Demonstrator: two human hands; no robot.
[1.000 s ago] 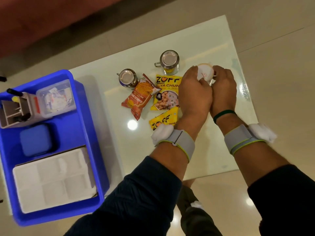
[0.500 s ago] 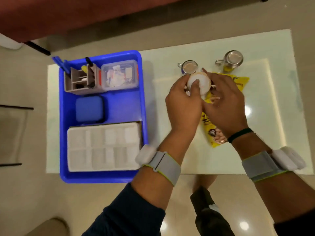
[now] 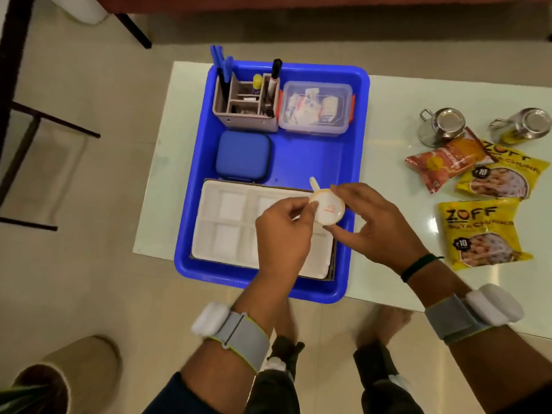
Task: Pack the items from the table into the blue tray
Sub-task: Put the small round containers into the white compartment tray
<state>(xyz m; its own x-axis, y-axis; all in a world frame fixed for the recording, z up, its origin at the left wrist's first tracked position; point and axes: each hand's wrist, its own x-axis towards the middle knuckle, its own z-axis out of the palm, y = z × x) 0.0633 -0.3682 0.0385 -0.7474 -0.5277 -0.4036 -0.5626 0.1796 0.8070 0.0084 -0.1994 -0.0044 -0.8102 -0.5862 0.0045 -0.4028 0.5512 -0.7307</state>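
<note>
The blue tray [image 3: 298, 158] sits on the white table's left part. Inside it are a pen organiser [image 3: 245, 104], a clear lidded box [image 3: 315, 109], a blue zip case [image 3: 242, 155] and a white compartment tray [image 3: 230, 222]. Over the tray's right front I hold a small white round container [image 3: 327, 208] with a spout-like handle, pinched between my left hand [image 3: 286, 234] and my right hand [image 3: 370, 224]. On the table to the right lie two steel cups [image 3: 442, 127], an orange snack packet [image 3: 445, 161] and two yellow Zoff packets [image 3: 481, 234].
The white table [image 3: 388, 109] ends close to my body at the front edge. Dark furniture legs [image 3: 30, 121] stand on the tiled floor to the left. My feet show below the table.
Both hands carried the white container leftward from beside the packets to above the blue tray. The camera view swung left with them.
</note>
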